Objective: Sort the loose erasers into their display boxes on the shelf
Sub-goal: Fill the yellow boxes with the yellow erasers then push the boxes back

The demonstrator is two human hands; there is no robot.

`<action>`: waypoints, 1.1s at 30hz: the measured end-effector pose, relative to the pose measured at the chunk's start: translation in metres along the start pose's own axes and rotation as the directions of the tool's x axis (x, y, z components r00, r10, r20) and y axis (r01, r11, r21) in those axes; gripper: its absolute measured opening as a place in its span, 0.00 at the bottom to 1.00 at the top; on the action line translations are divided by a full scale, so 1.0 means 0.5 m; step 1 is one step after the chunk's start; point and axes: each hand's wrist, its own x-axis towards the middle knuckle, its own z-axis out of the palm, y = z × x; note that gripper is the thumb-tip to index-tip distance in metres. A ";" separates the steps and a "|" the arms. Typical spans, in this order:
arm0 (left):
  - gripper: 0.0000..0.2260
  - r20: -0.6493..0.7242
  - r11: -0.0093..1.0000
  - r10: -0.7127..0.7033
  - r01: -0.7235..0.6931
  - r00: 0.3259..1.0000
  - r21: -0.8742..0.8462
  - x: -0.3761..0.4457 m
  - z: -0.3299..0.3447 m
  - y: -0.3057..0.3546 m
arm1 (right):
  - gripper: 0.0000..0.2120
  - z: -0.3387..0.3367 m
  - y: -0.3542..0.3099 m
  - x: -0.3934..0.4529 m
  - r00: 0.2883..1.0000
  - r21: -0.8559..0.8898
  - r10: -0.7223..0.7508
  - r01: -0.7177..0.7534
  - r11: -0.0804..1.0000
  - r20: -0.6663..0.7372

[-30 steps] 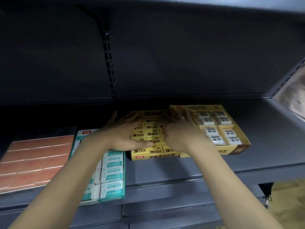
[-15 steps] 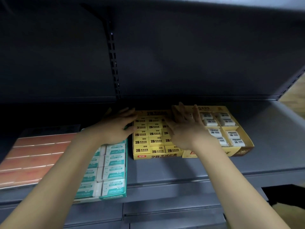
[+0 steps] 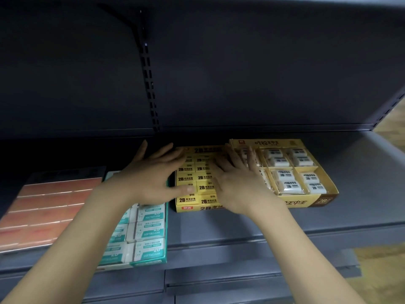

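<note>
Now, left hand (image 3: 151, 176): my fingers spread, flat on yellow 2B box (image 3: 197, 178)
Right hand (image 3: 238, 183): fingers spread, pressing its erasers (image 3: 205, 177)
Box: on shelf (image 3: 350, 172), between teal box (image 3: 149, 233) and compartment box (image 3: 302, 172)

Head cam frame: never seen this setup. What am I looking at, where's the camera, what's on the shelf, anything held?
No robot here: a person works with two bare hands. The single camera sits on the person's head and looks forward and down, so both forearms come in from the bottom of the picture.

On the grey shelf stand three display boxes side by side. The yellow box in the middle is packed with yellow 2B erasers. To its right the tan box has compartments with wrapped white erasers. To its left the teal box holds white and teal erasers. Further left lies a flat orange-brown pack; what it is I cannot tell.

The left hand and right hand lie flat with spread fingers over the yellow box, apparently pressing its erasers level. Neither holds anything.
</note>
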 end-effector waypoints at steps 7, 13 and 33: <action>0.32 0.047 0.996 -0.080 0.081 0.996 -0.027 -0.002 0.011 -0.002 | 0.24 -0.005 -0.005 0.010 0.995 0.001 0.010 -0.010 1.000 0.103; 0.25 -0.048 0.999 -0.033 0.031 0.998 -0.042 -0.011 0.017 -0.003 | 0.22 -0.016 0.001 -0.019 0.994 0.016 -0.041 0.040 0.999 0.104; 0.32 -0.129 0.980 0.194 -0.197 0.972 -0.008 -0.024 0.038 0.089 | 0.24 -0.003 0.011 -0.065 1.000 -0.009 0.003 -0.003 1.000 0.012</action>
